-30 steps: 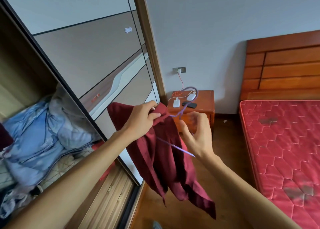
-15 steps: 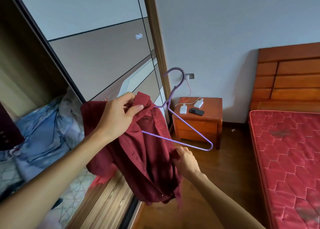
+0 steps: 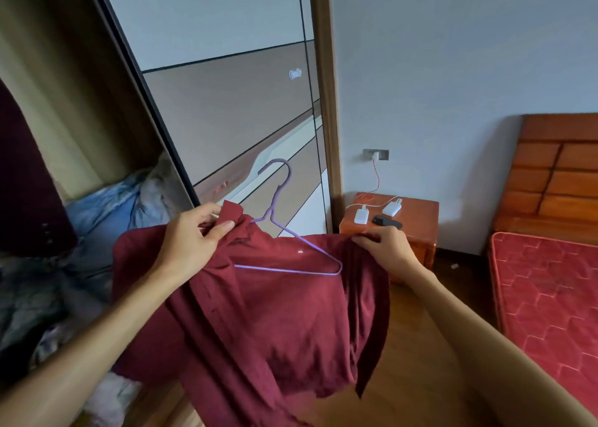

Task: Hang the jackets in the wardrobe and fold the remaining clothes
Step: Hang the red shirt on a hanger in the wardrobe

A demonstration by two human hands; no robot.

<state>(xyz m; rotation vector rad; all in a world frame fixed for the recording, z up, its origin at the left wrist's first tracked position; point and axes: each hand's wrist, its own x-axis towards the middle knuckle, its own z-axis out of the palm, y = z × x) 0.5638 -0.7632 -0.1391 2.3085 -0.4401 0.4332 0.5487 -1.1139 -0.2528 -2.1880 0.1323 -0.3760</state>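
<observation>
Up in front of the open wardrobe [image 3: 64,119], the left hand [image 3: 191,242] pinches the dark red cloth jacket [image 3: 275,323] at its collar, the right hand [image 3: 385,248] grips its shoulder, and a thin purple wire hanger [image 3: 284,232] sits partly inside.

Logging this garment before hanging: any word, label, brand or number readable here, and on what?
No readable text anywhere.
On the red jacket: one small pale speck below the collar, too small to tell if it is print.
On the white chargers and black device on the nightstand: no markings visible.
</observation>
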